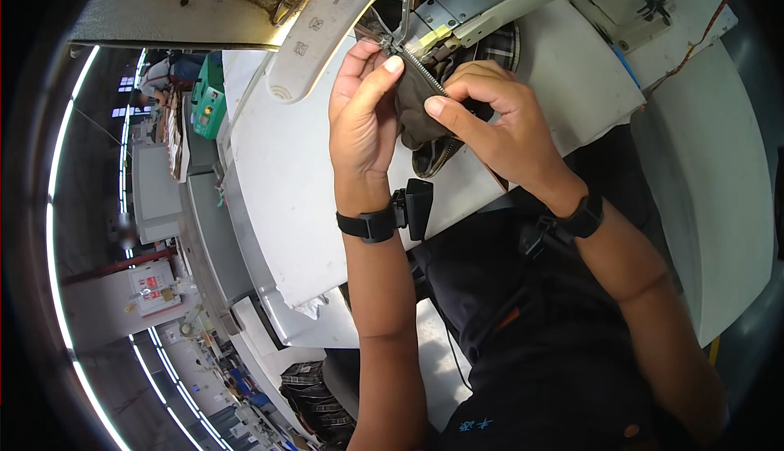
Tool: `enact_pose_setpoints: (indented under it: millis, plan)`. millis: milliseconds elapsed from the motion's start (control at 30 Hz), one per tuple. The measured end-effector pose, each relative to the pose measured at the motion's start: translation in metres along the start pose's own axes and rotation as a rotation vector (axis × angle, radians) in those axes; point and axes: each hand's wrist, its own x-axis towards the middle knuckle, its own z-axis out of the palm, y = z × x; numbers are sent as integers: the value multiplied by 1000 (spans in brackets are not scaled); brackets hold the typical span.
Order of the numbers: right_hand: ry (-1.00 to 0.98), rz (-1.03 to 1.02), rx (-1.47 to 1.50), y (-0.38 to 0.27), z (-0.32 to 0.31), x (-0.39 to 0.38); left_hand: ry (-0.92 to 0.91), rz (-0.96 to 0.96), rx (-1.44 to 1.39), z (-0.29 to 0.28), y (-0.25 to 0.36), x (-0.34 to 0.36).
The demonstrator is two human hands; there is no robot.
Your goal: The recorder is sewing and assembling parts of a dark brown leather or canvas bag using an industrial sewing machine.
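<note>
A metal-toothed zipper [424, 71] runs slantwise along a dark brown-olive cloth piece [415, 108] beside the needle area of a sewing machine [498, 0]. My left hand [365, 112] pinches the zipper's upper end between thumb and fingers, close to the metal presser parts [398, 41]. Lower down, my right hand [505, 120] grips the zipper and cloth edge between thumb and bent forefinger. More of the cloth bunches below the fingers, with another toothed edge showing near its bottom. The needle tip is too small to make out.
Around the work spreads a white tabletop [286, 198]. A pale machine cover [331, 26] with a lit edge hangs left of my hands. Plaid cloth [500, 47] lies behind the right hand. A green box [209, 96] and a person [163, 75] are farther left.
</note>
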Motion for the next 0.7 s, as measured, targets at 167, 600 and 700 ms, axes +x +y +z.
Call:
enact_pose_setpoints:
  millis: [167, 600, 700]
  plan:
    - [-7, 44, -80, 0, -1, 1, 12, 17, 25, 2, -1, 0]
    - [8, 41, -6, -4, 3, 6, 7, 51, 55, 6, 2, 0]
    - [3, 32, -10, 0, 3, 5, 12, 85, 106, 8, 2, -1]
